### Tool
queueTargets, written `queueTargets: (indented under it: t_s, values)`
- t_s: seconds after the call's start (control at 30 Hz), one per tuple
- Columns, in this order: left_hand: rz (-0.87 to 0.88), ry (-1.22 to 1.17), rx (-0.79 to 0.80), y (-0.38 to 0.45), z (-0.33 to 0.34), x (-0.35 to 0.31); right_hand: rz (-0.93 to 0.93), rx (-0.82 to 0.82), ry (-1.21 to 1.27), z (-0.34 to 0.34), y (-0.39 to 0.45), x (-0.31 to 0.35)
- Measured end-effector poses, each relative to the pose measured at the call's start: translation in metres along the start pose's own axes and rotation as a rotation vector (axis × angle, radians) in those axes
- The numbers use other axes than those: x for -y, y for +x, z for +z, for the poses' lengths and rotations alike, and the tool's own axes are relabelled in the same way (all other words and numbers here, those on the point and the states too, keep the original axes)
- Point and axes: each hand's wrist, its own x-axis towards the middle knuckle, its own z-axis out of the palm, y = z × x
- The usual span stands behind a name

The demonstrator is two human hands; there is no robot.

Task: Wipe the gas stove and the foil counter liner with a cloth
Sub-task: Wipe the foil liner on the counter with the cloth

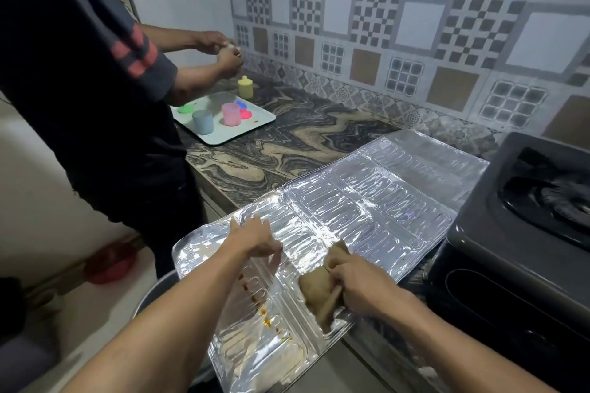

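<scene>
No brand, label or writing can be read anywhere. The embossed silver foil counter liner (344,220) lies on the marbled brown stone counter (287,150), its long axis running from 7 o'clock up to 1 o'clock; its near end overhangs the counter edge. Orange-brown stains (258,303) dot the near left panel. The right hand (360,284) presses a crumpled tan cloth (316,290) on the liner at 6 o'clock, fingers curled around it. The left hand (255,239) rests flat on the liner at 7 o'clock, fingers loosely spread, holding nothing. The dark grey gas stove (517,233) stands at 3 o'clock, touching the liner's right edge. A second person in a dark shirt (89,73) stands at 10 o'clock beside a pale tray (223,137) of coloured cups.
</scene>
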Motion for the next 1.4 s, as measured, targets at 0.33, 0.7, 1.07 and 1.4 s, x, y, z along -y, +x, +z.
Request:
queueTargets:
  t_s: [0.33,0.7,1.07,1.4]
  values:
    - [0.018,-0.191,-0.165,-0.016,0.017,0.02,0.185,0.091,-0.035,-0.005,-0.018,0.007]
    - [-0.535,-0.824,-0.167,-0.081,0.063,0.104,0.32,0.241,-0.037,-0.072,0.042,0.032]
    - [-0.486,-1.257,-0.323,-0.072,0.097,0.099,-0.054,-0.008,0.104,0.015,0.093,0.123]
    - [-0.432,-1.326,-0.282,-0.109,0.068,0.075,-0.063,0.366,-0.064,0.012,0.036,0.112]
